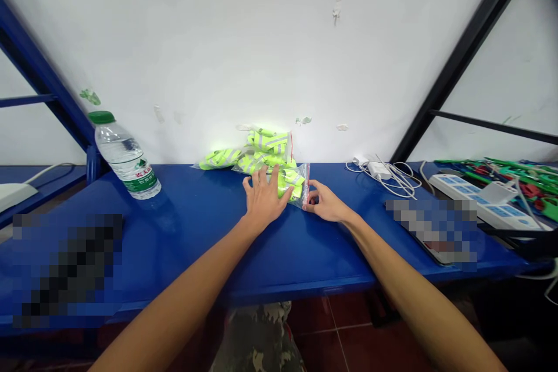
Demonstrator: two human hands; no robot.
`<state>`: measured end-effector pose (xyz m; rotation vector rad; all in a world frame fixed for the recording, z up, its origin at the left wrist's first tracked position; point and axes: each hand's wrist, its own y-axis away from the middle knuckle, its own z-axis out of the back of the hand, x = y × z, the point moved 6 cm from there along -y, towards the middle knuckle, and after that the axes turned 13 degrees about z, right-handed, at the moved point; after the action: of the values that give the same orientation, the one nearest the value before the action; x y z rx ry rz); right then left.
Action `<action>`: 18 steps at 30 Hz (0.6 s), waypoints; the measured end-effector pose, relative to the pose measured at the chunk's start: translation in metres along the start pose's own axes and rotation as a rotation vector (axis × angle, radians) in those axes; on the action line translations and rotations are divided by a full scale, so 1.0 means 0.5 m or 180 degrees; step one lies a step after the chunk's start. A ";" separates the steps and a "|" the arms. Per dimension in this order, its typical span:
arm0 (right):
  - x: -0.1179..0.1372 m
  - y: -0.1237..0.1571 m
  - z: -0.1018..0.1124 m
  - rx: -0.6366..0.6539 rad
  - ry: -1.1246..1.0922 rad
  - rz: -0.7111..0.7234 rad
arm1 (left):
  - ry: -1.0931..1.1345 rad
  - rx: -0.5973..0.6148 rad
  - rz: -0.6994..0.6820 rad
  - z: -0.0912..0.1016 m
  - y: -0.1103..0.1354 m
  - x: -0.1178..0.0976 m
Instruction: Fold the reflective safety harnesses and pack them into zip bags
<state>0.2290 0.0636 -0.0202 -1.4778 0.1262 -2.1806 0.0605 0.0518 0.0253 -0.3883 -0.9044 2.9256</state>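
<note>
A clear zip bag (298, 181) with a folded yellow-green strip with grey bands lies on the blue table. Spread over its left part, my left hand (264, 197) presses down with open fingers. At the bag's right end, my right hand (326, 201) is closed in a pinch on the edge by the red zip line. Behind this bag are more bags of the same strips: one bag (269, 142) piled against the wall and another bag (222, 158) to the left. The right fingertips are partly hidden.
A water bottle (129, 157) with a green cap stands at the left. A white charger with coiled cable (380, 171) lies to the right, near a power strip (483, 200) and green cords (523, 177). Two blurred objects lie on the table. Metal frame posts rise at both sides.
</note>
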 end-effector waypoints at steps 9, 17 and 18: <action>-0.009 -0.013 0.012 -0.0336 0.0035 0.0017 | -0.0003 -0.0009 0.0108 0.011 -0.002 0.007; -0.022 -0.014 0.013 -0.0550 0.0181 0.0186 | -0.0038 -0.0051 0.0107 0.018 -0.005 0.014; -0.023 -0.013 0.011 -0.0549 0.0120 0.0194 | -0.0066 -0.0060 0.0119 0.018 -0.005 0.014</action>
<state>0.2350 0.0759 -0.0255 -1.5039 0.3758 -2.1951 0.0511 0.0500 0.0324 -0.3808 -0.9380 2.9623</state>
